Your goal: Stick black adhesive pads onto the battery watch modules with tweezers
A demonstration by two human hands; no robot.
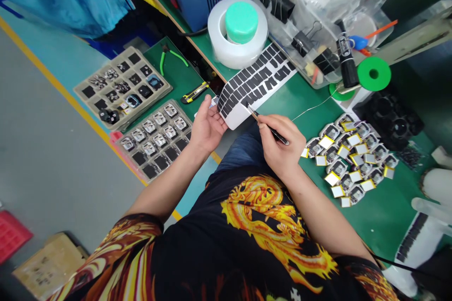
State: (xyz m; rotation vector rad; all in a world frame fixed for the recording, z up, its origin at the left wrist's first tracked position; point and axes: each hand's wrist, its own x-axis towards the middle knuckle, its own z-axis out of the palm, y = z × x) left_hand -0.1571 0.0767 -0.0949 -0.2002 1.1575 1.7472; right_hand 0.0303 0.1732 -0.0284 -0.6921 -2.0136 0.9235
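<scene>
My right hand (282, 143) grips a pair of tweezers (273, 132) like a pen. Their tips touch the lower part of a white sheet of black stickers (243, 85), among its dark pieces. Rows of these rectangular stickers cover most of the sheet, and its near corner is bare. My left hand (209, 126) is beside the sheet's left edge, thumb up and fingers curled. A small whitish piece shows by its thumb and fingers, mostly hidden, so I cannot make out its kind.
Left lie a tray of watch-like modules (160, 138), a parts tray (123, 87), a utility knife (195, 92) and green-handled cutters (173, 56). Behind the sheet sits a tape roll (217, 33) with a green-lidded jar (241, 22). Several modules with batteries (353, 155) and a solder spool (374, 74) are right.
</scene>
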